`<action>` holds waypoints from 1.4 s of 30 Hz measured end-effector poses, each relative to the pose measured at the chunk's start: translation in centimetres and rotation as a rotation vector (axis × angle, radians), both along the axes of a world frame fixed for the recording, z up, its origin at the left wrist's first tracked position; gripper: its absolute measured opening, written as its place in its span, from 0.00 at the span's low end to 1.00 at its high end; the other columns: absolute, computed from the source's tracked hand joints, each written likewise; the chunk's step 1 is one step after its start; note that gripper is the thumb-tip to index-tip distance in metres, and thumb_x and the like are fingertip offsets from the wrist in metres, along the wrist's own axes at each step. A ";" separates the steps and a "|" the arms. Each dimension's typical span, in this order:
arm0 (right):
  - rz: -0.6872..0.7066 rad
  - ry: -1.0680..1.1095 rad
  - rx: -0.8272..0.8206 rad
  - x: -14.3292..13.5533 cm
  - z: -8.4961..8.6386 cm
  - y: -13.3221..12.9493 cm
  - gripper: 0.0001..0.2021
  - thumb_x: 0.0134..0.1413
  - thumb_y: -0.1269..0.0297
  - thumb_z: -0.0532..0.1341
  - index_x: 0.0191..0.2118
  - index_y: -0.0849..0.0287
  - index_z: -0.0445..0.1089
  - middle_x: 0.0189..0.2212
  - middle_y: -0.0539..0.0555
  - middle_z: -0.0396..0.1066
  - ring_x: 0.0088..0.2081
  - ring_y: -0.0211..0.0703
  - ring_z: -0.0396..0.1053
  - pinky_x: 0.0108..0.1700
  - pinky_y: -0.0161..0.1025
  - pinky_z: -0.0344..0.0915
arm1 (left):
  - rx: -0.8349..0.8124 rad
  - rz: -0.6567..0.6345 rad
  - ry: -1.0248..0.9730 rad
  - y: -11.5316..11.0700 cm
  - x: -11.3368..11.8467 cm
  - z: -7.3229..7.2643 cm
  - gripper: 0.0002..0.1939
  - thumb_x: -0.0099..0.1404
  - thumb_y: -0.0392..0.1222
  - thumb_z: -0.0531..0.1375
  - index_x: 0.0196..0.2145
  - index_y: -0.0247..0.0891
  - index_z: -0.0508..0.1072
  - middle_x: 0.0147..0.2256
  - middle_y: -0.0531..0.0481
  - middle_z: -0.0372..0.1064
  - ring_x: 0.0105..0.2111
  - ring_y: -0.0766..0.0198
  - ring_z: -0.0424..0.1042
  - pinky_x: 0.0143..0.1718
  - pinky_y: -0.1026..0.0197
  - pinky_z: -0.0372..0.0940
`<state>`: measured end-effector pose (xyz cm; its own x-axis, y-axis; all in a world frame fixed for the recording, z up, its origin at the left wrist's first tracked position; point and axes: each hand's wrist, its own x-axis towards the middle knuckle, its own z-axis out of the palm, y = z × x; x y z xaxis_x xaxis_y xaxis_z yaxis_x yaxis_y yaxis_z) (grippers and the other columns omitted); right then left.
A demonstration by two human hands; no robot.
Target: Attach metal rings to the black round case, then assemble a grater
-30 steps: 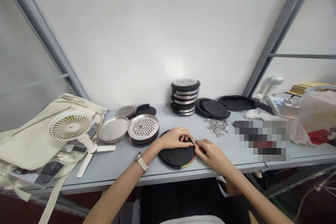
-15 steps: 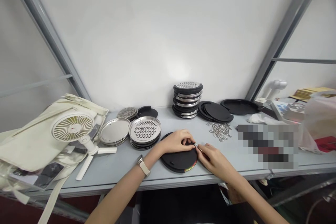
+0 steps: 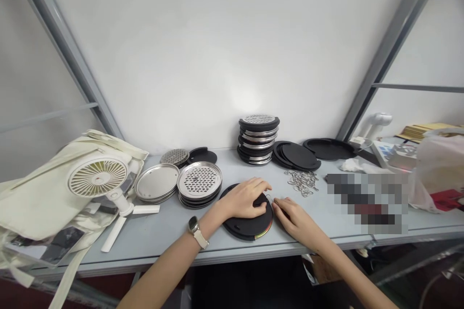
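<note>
A round black disc (image 3: 248,224) with a shiny, coloured strip of rim at its lower right lies near the table's front edge. My left hand (image 3: 248,198) rests on its top, fingers apart and bent toward the right edge, with nothing visible between them. At the disc's right edge, my right hand (image 3: 293,217) is pinched round a small metal piece (image 3: 269,198) that looks like a thin wire loop. Behind my right hand lies a loose heap of metal clips (image 3: 302,182).
A tall stack of discs (image 3: 258,140) stands by the wall, with black trays (image 3: 299,156) beside it. Perforated plates (image 3: 199,181) and plain metal plates (image 3: 156,182) are piled at the left. A white fan (image 3: 97,177) and cream bag (image 3: 39,188) sit farther left.
My left fingers have opened and come off the metal piece at the disc's edge. My right hand has stayed there almost unmoved. The view has shifted slightly.
</note>
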<state>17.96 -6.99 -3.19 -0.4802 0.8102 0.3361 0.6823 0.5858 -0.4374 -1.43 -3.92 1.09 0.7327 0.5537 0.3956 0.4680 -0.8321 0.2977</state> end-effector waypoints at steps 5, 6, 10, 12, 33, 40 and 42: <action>0.010 -0.010 0.042 -0.1 0.0 -0.2 0.14 0.65 0.67 0.45 0.27 0.56 0.58 0.24 0.53 0.65 0.30 0.45 0.63 0.35 0.41 0.59 | 0.004 -0.045 0.028 -0.2 0.1 0.2 0.21 0.61 0.34 0.54 0.53 0.39 0.60 0.45 0.46 0.69 0.48 0.59 0.65 0.52 0.56 0.57; 0.010 -0.010 0.049 -0.1 0.0 -0.2 0.14 0.65 0.67 0.45 0.28 0.56 0.59 0.24 0.53 0.65 0.30 0.45 0.63 0.34 0.40 0.60 | 0.005 -0.037 0.034 -0.2 0.1 0.2 0.21 0.61 0.34 0.54 0.52 0.39 0.61 0.44 0.46 0.70 0.47 0.59 0.65 0.52 0.56 0.58; 0.001 -0.016 0.072 -0.2 -0.1 -0.2 0.14 0.65 0.67 0.44 0.28 0.56 0.59 0.24 0.53 0.65 0.30 0.45 0.64 0.33 0.40 0.60 | 0.041 -0.027 0.048 -0.3 0.1 0.3 0.19 0.61 0.34 0.53 0.51 0.37 0.63 0.45 0.44 0.68 0.47 0.57 0.65 0.51 0.56 0.59; -0.012 -0.011 0.069 -0.2 -0.1 -0.1 0.15 0.65 0.67 0.44 0.27 0.56 0.58 0.24 0.53 0.65 0.29 0.44 0.64 0.32 0.39 0.60 | 0.059 -0.038 0.054 -0.3 0.1 0.3 0.19 0.61 0.34 0.52 0.51 0.37 0.63 0.47 0.44 0.68 0.48 0.57 0.65 0.52 0.55 0.58; 0.001 0.002 0.021 -0.1 -0.4 0.2 0.15 0.66 0.64 0.43 0.30 0.57 0.62 0.25 0.53 0.68 0.29 0.44 0.65 0.33 0.39 0.59 | 0.040 -0.062 0.117 0.1 0.1 -0.5 0.19 0.64 0.34 0.50 0.54 0.37 0.62 0.46 0.44 0.69 0.47 0.58 0.67 0.51 0.56 0.60; 0.001 0.009 -0.003 -0.1 -0.4 0.4 0.14 0.66 0.63 0.44 0.33 0.57 0.63 0.26 0.54 0.69 0.30 0.45 0.65 0.34 0.40 0.60 | 0.071 -0.078 0.114 0.2 0.1 -0.4 0.15 0.66 0.36 0.50 0.49 0.35 0.65 0.45 0.44 0.70 0.46 0.60 0.67 0.51 0.57 0.60; -0.019 0.005 0.000 0.0 -0.6 0.4 0.13 0.65 0.63 0.45 0.32 0.57 0.62 0.25 0.53 0.68 0.29 0.45 0.65 0.33 0.40 0.60 | 0.083 -0.074 0.107 0.1 0.1 -0.4 0.16 0.66 0.36 0.50 0.50 0.35 0.64 0.45 0.44 0.70 0.46 0.59 0.67 0.51 0.57 0.60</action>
<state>17.97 -6.56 -3.80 -0.4633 0.8189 0.3387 0.6909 0.5731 -0.4406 -1.33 -3.77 0.68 0.8107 0.4654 0.3553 0.4303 -0.8850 0.1777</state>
